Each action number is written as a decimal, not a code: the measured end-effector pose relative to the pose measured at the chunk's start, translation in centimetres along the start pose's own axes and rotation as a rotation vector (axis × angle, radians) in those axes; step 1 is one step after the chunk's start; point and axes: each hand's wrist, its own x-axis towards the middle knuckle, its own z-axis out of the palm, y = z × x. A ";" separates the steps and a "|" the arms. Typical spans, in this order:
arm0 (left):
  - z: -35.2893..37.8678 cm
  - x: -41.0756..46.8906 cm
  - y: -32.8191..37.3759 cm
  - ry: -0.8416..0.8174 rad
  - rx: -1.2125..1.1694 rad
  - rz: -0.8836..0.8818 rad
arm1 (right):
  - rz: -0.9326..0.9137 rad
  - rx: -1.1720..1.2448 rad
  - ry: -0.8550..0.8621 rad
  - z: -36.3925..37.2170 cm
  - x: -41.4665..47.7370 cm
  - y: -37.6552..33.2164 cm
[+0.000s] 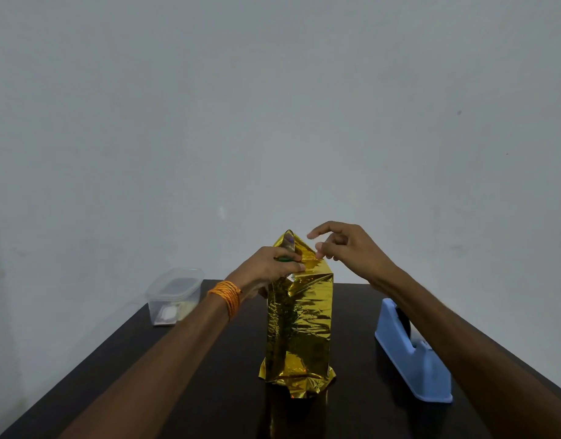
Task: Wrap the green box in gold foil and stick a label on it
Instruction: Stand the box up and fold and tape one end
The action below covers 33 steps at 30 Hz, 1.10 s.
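The box stands upright on the dark table [209,391], wrapped almost fully in crinkled gold foil [299,327]. Only a sliver of the green box [285,258] shows at the top, under my fingers. My left hand [269,267] grips the top of the box and holds the foil down there. My right hand [342,245] pinches a foil flap at the top right edge between thumb and fingers. A pointed foil flap stands up behind the hands. Loose foil flares out at the bottom of the box.
A blue tape dispenser [412,353] sits to the right of the box, under my right forearm. A clear plastic container [173,296] with small white items stands at the table's far left corner. A grey wall is behind the table.
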 end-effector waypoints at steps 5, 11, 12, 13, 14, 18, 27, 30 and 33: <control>0.1 0.2 -0.1 0.007 0.034 0.022 | 0.017 -0.029 -0.062 -0.3 0.9 -0.4; 0.1 0.2 -0.1 -0.018 -0.002 0.016 | 0.068 -0.039 -0.132 0.1 2.2 -0.6; 0.1 0.2 -0.1 -0.021 -0.004 0.026 | 0.077 -0.032 -0.149 0.3 2.5 -0.6; 0.1 0.2 -0.1 -0.020 -0.002 0.033 | 0.088 -0.021 -0.169 0.5 2.8 -0.5; 0.2 0.2 -0.1 -0.018 0.002 0.037 | 0.100 -0.010 -0.189 0.6 3.0 -0.4; 0.1 0.3 -0.3 -0.028 -0.029 0.046 | 0.141 0.014 -0.242 1.2 3.6 0.1; 0.3 0.8 -0.4 -0.011 -0.002 0.024 | 0.165 -0.071 -0.304 1.6 4.4 0.8; 0.3 0.9 -0.5 -0.014 0.002 0.027 | 0.159 -0.133 -0.324 1.8 4.7 0.6; 0.3 0.8 -0.5 -0.007 0.004 0.021 | 0.181 -0.190 -0.338 1.9 5.1 0.4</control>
